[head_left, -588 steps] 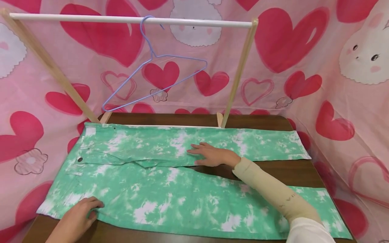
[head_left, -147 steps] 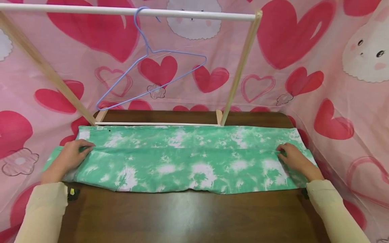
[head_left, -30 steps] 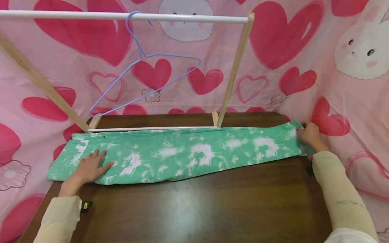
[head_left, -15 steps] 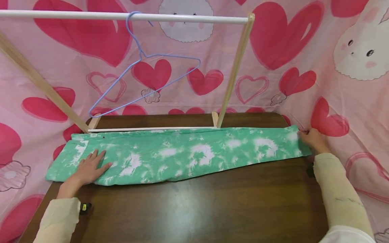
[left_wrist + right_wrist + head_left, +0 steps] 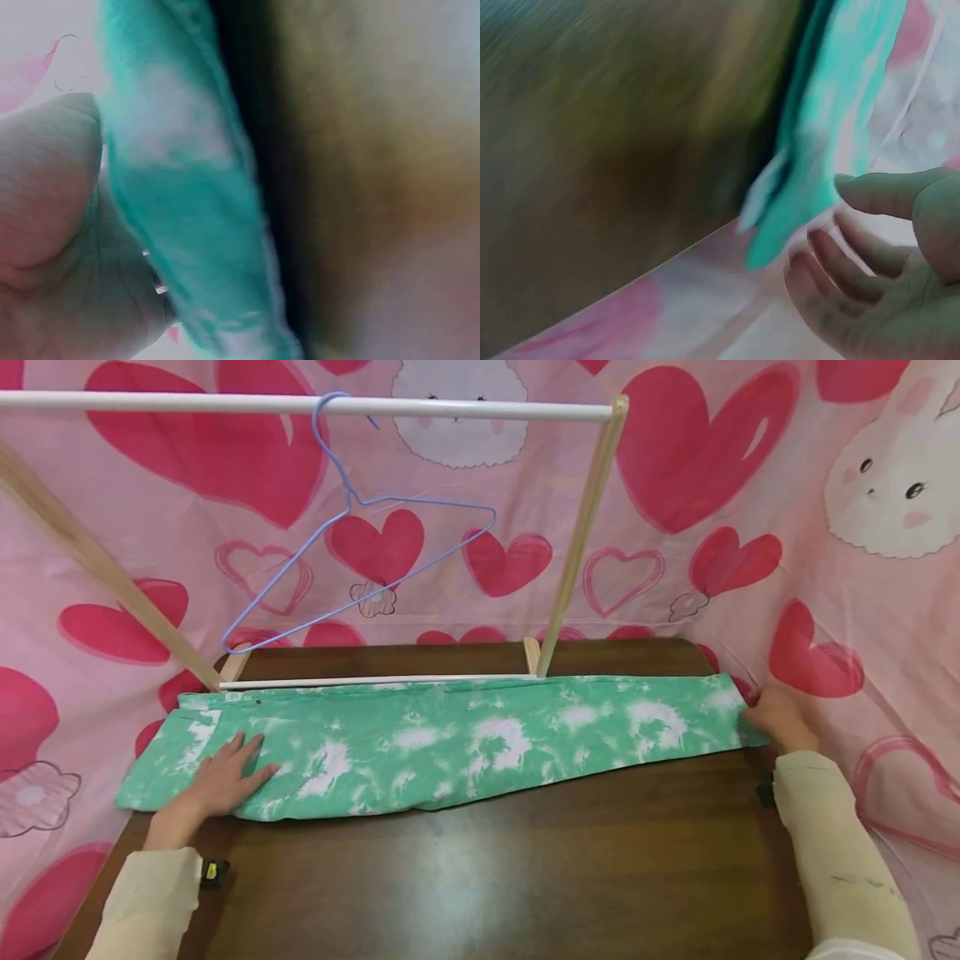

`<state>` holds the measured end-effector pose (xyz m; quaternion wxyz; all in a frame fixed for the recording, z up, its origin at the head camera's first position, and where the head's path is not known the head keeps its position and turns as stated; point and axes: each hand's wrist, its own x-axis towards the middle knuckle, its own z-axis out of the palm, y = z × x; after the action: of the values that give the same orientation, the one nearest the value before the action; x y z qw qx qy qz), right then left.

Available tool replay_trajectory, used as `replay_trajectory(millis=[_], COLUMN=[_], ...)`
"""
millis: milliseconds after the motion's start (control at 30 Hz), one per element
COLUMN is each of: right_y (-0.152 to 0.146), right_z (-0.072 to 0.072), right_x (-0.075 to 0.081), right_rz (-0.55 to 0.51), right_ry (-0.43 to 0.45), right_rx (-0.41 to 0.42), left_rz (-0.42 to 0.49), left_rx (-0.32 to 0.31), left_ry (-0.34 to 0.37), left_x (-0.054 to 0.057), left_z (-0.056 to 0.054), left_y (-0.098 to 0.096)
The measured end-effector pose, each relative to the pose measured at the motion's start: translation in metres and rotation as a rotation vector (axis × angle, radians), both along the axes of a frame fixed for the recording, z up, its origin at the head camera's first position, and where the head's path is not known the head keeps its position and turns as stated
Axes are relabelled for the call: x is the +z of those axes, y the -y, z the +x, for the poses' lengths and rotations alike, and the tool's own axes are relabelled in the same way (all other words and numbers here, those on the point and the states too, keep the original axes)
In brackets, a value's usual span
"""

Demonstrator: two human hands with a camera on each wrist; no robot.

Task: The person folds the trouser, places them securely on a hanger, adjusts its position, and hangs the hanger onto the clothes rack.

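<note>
A pair of green and white tie-dye trousers [image 5: 420,743] lies folded lengthwise, one leg over the other, waist at the left and hems at the right. My left hand [image 5: 221,774] rests flat on the trousers near the waist, fingers spread; the left wrist view shows the palm beside the green cloth edge [image 5: 195,202]. At the hem end is my right hand [image 5: 780,718]. In the right wrist view its thumb tip comes right up to the cloth [image 5: 810,180], while the other fingers are apart and loosely bent, pinching nothing.
A blue wire hanger [image 5: 348,497] hangs from the white bar [image 5: 480,407] of a wooden-sided rack behind the trousers. The rack's low white rod [image 5: 360,681] runs along their far edge. Brown table [image 5: 465,877] extends in front. A pink heart-patterned cloth [image 5: 750,468] encloses the back and sides.
The trousers went from spread legs to one leg folded over the other. Over the last second my right hand lowered and straightened the hem, then loosened; my left hand stayed put.
</note>
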<state>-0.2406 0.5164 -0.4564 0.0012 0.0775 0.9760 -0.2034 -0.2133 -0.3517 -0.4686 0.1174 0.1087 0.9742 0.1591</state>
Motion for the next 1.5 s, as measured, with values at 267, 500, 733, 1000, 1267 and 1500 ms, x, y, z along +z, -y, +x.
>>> replay_trajectory(millis=[267,500,733,1000,1267,1500], right_y=[0.079,0.110,0.108,0.109,0.106,0.097], right_z=[-0.034,-0.049,-0.055,-0.065,-0.064,-0.055], right_x=[0.005,-0.008,-0.019,-0.022,-0.021,-0.018], right_rz=[-0.077,-0.111,-0.052,0.025,0.033,-0.051], right_ry=[-0.129,0.052,-0.026,-0.044,-0.035,-0.074], right_rx=[0.303,0.390,0.384,0.389,0.398,0.349], left_rz=[0.052,0.073,0.055,-0.073,-0.114,-0.046], left_rx=[-0.111,-0.101,-0.061,-0.010,0.035,0.083], left_ry=[-0.128,-0.175,-0.249,-0.266,-0.331,-0.413], left_x=[0.025,0.013,-0.002,0.007,0.011,0.018], left_z=[-0.043,-0.074,-0.074,-0.069,-0.060,-0.064], left_y=[-0.007,0.001,0.019,0.030,0.051,0.052])
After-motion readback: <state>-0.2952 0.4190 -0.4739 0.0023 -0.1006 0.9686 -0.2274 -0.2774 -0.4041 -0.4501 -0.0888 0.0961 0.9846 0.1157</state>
